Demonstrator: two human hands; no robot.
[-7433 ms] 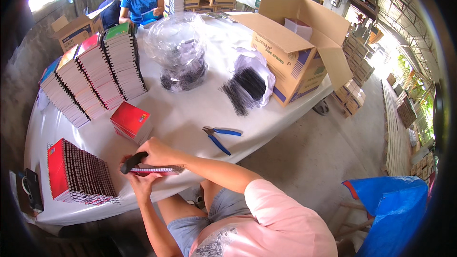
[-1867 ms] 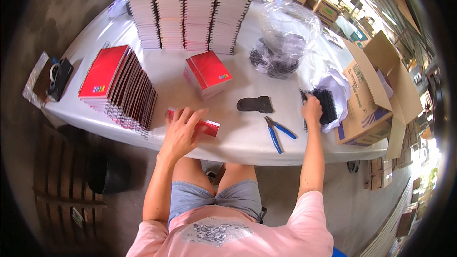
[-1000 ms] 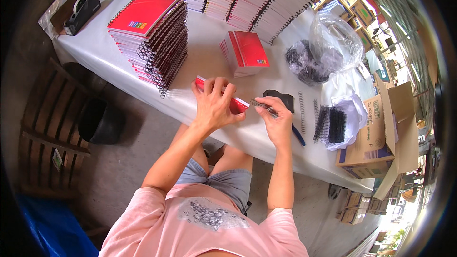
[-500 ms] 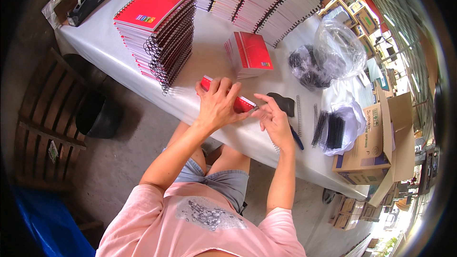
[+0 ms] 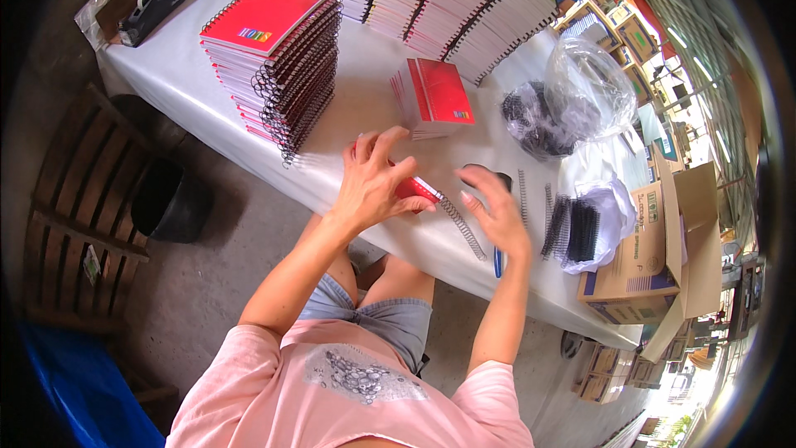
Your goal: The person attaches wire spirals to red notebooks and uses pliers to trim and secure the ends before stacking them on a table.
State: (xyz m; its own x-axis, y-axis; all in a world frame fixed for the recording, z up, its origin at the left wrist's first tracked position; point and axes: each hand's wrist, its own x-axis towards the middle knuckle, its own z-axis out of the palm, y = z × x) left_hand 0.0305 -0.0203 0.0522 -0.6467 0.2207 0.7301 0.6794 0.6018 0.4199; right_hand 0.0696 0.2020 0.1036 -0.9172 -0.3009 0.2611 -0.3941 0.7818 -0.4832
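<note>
My left hand is closed on a small red-covered notebook, which stands on edge near the table's front and is largely hidden behind the fingers. A dark spiral binding coil sticks out of the notebook's right end and slants down toward the table edge. My right hand is just right of that coil, apart from it, its fingers spread and holding nothing visible. Partly behind the right hand lie a black object, its kind unclear, and a tool with a blue handle.
A tall stack of red spiral notebooks stands at left, unbound red books mid-table. Bound stacks line the back. Rightward are bagged coils, loose coils and a cardboard box. A tape dispenser sits far left.
My right hand has moved right, off the notebook's end, and its fingers have opened. More of the coil now shows, jutting from the notebook. My left hand keeps its hold.
</note>
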